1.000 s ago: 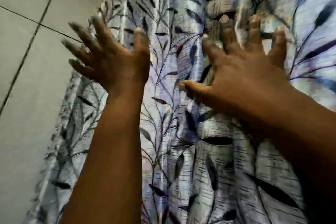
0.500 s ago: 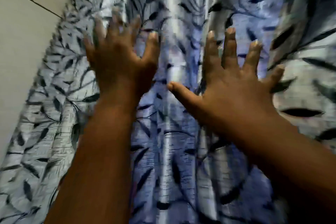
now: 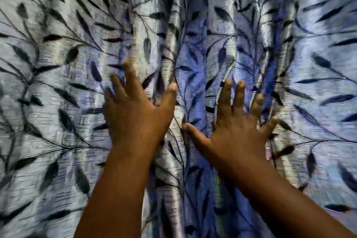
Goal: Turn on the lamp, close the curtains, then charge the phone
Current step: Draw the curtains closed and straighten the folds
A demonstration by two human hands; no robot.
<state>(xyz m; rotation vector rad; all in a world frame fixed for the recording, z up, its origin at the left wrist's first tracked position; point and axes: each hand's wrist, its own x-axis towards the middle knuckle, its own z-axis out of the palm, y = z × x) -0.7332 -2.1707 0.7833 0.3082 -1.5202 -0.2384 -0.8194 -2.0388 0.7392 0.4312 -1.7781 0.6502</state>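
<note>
Where bare wall showed beyond our left hand (image 3: 135, 120) a second ago, curtain (image 3: 58, 102) now fills everything — closing looks finished; right hand (image 3: 237, 127) likewise spread flat, gripping nothing.

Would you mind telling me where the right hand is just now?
In the head view the right hand is right of centre, fingers spread against the curtain, with the left hand beside it across a fold.

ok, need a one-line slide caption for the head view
Both hands, left hand and right hand, spread open-fingered against the leaf-patterned curtain that fills the view.
</note>
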